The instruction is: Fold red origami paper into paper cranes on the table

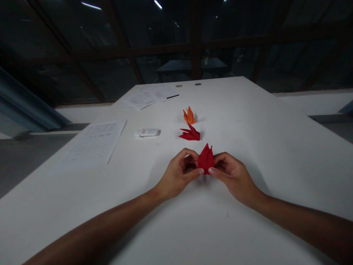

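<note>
The red folded paper piece (206, 162) stands upright, points up, just right of and below the frame's centre. The left hand (175, 175) is clamped on its left side and the right hand (235, 178) on its right, thumbs near each other along the lower front. Whether its base touches the white table (278, 147) cannot be determined.

Directly beyond, just left of the held piece, a second red paper piece (191, 133) lies tilted, its points toward the left; an orange paper piece (189, 116) sits just behind it, points up. A white capped item (147, 133) lies left of this row, well apart from the left hand.

A printed sheet (95, 141) lies at middle left, close to the table's left edge. Further papers (146, 96), a dark pen (173, 96) and two small discs (188, 85) lie toward the far edge, upper centre. On the right, open tabletop runs from the right hand to the slanting right edge; open surface also extends between the forearms toward the frame's bottom.
</note>
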`<state>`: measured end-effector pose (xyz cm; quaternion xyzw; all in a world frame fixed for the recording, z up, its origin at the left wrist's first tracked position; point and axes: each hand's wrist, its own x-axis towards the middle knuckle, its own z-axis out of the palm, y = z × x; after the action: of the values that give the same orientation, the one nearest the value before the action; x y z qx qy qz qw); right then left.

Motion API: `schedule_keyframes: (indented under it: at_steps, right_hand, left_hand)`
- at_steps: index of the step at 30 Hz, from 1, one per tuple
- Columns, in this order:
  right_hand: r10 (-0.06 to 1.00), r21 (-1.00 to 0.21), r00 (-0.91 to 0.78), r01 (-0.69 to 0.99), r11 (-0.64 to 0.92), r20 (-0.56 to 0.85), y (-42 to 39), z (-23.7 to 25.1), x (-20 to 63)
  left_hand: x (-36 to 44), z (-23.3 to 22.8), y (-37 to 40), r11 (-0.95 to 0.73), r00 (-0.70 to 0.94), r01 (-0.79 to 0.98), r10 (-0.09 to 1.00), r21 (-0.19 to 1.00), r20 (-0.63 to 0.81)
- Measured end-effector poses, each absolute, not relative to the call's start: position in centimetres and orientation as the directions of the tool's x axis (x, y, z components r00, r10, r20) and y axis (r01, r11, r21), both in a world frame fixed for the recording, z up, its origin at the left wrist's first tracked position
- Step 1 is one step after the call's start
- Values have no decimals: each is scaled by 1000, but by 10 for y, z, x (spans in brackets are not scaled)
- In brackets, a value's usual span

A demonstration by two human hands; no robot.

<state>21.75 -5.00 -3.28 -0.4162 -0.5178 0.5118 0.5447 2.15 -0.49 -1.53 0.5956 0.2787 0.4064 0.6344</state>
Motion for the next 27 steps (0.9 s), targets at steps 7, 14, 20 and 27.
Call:
schedule_keyframes:
  at_steps: [7,14,20,27]
  right_hand:
    - [990,-980,-57,-158,120,130,-50,-32,217]
    - [992,-988,-49,-106,114,120,-49,-27,218]
    - [980,-983,-81,-24,183,184,-53,-25,221]
    - [972,-970,-64,-113,217,226,-53,-31,218]
  left_hand:
    - [23,-17,-4,28,538,-203,838,979,88]
    - [20,-16,-7,-30,560,-151,821,988,110]
    - [20,-17,-5,-80,550,-153,821,985,153]
    - [19,-15,3,21,609,-220,784,975,121]
